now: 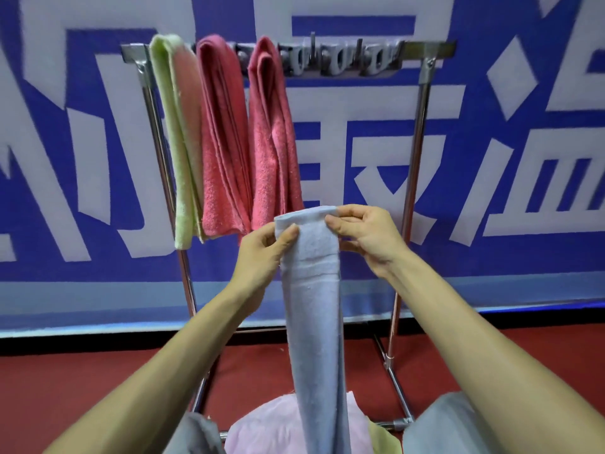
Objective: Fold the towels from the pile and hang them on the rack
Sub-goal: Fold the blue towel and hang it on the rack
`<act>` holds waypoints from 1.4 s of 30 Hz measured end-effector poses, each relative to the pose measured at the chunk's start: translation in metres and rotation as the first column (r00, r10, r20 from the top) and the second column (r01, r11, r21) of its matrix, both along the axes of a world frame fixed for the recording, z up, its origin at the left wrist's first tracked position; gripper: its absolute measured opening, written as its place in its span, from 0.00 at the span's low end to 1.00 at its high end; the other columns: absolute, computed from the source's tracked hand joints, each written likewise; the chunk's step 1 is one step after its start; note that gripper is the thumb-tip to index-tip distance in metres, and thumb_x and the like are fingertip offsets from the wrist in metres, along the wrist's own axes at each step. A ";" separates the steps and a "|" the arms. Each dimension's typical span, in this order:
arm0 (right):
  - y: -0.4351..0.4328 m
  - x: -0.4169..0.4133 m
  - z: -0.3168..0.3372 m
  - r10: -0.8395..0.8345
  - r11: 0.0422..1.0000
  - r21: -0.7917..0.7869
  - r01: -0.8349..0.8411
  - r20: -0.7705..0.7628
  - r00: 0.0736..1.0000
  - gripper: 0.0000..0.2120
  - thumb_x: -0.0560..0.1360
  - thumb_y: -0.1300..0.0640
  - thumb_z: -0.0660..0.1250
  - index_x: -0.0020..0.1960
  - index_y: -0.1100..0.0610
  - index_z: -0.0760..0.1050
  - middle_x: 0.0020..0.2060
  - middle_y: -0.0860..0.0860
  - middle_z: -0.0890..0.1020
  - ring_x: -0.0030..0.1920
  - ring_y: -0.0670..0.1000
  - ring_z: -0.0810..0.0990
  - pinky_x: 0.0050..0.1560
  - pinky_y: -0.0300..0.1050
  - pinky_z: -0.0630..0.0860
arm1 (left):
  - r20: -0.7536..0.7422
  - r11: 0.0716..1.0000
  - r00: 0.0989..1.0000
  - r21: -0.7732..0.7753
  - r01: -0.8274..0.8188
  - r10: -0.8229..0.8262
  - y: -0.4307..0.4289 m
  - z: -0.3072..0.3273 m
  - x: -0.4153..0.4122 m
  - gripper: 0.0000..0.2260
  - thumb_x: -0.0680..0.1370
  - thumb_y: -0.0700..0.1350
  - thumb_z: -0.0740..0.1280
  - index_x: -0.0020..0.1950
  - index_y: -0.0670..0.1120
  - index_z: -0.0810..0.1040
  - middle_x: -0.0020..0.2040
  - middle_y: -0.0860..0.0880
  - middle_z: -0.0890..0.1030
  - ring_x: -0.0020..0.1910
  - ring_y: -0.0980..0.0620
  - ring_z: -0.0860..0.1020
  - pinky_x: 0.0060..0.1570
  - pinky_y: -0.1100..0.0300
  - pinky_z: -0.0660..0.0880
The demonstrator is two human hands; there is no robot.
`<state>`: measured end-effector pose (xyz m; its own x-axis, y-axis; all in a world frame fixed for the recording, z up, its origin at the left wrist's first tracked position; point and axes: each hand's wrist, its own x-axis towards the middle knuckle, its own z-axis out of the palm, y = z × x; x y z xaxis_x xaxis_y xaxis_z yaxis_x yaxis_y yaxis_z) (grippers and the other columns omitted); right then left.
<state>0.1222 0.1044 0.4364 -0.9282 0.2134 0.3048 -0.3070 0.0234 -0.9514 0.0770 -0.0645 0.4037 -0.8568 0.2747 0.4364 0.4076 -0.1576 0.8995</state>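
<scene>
Blue towel [316, 322] runs off the bottom edge

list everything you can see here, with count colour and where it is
rack: one, shiny metal, standing on the floor in front of the banner
hook strip: one, grey, along the rack's top bar
green towel: one, pale green with pink, hung at the rack's left end
red towels: two, pinkish red, hung side by side right of the green towel
blue towel: one, pale blue, folded narrow, held up in front of the rack
pile: pink and yellow-green towels, bottom centre, count unclear
banner: one, blue with white characters, behind the rack
floor: red
left grip: bare hand, pinches the blue towel's top left edge
right grip: bare hand, pinches its top right edge
</scene>
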 end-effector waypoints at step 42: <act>-0.009 -0.003 0.085 0.108 0.988 0.110 -0.109 0.009 0.994 0.30 0.78 0.36 0.46 0.56 0.52 0.79 0.52 0.56 0.84 0.54 0.56 0.83 0.58 0.56 0.78 | -0.181 0.948 0.931 0.018 -0.319 0.317 0.024 0.153 0.004 0.13 0.78 0.48 0.67 0.43 0.38 0.81 0.39 0.44 0.81 0.38 0.51 0.76 0.42 0.52 0.75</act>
